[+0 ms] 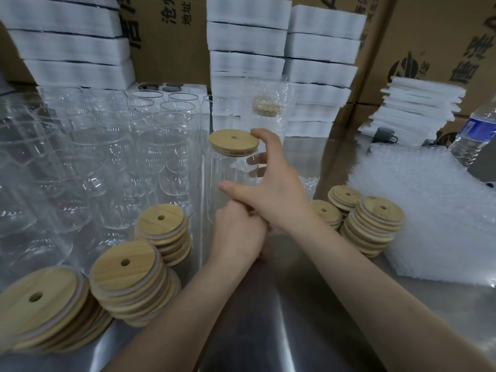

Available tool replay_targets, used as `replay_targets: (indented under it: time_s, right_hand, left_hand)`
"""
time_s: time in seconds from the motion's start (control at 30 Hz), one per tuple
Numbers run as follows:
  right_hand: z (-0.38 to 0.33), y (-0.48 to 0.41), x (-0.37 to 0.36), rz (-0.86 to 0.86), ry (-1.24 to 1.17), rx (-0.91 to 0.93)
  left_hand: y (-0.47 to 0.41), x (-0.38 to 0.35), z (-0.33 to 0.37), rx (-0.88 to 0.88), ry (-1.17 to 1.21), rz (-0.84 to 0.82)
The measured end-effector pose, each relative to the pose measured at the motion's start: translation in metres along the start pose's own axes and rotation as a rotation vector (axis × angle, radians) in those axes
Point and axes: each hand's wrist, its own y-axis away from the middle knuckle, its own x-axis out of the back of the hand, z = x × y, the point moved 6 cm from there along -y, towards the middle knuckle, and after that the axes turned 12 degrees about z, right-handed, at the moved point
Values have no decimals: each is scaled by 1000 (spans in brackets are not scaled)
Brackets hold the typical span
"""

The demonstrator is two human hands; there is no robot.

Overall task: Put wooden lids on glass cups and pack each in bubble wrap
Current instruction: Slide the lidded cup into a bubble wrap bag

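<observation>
Thumb and fingers of my right hand [276, 189] wrap the glass cup [228, 173] at mid-height: the thumb lies across the front wall, the other fingers show through the glass behind, and the index fingertip [259, 134] reaches up to the rim of the wooden lid [233, 142]. I hold it this way, I judge, so one hand can steady the body and press the lid level at once. The lid sits flat on the mouth, its straw hole facing up, so the capping looks done and wrapping is what remains. My left hand [237, 232] is curled at the cup's foot, tucked under my right wrist; whether it grips the glass or only braces it I cannot tell. The cup stands upright on the steel table [281, 304], straight ahead at twelve o'clock from my wrists, its lid above my right palm. Spare lid stacks [126, 277] sit at eight o'clock of the cup and more lids [375, 224] at four o'clock, near for either hand. Empty glasses [107, 157] crowd nine to ten o'clock. Bubble wrap sheets [434, 210] lie piled at three o'clock, and a wrapped cup [264, 103] stands behind at twelve to one o'clock.
</observation>
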Motion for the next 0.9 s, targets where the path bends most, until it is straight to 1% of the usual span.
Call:
replay_targets:
  time_s: [0.07, 0.17, 0.27, 0.37, 0.47, 0.57, 0.63, 0.73, 0.9]
  right_hand:
    - [4, 2, 5, 66, -21, 21]
    - [5, 9, 21, 240, -88, 90]
    - [7, 10, 41, 390, -281, 102]
    - [8, 8, 62, 494, -486, 107]
    - [13, 4, 74, 531, -705, 20]
    - [18, -1, 75, 502, -854, -121]
    - [18, -3, 71, 455, -855, -136]
    - [16, -1, 65, 416, -768, -70]
    - [12, 3, 71, 465, -618, 68]
  left_hand:
    - [1, -2, -1, 16, 3, -13]
    - [4, -8, -2, 12, -2, -54]
    - [2, -8, -3, 44, 39, -62]
    - [-4, -5, -6, 150, 133, -43]
    - [-8, -2, -12, 274, 239, -54]
    - [-10, 1, -13, 361, 333, -56]
    - [-10, 2, -12, 393, 385, -53]
    - [-11, 5, -12, 408, 426, -22]
    - [-14, 11, -10, 373, 459, 28]
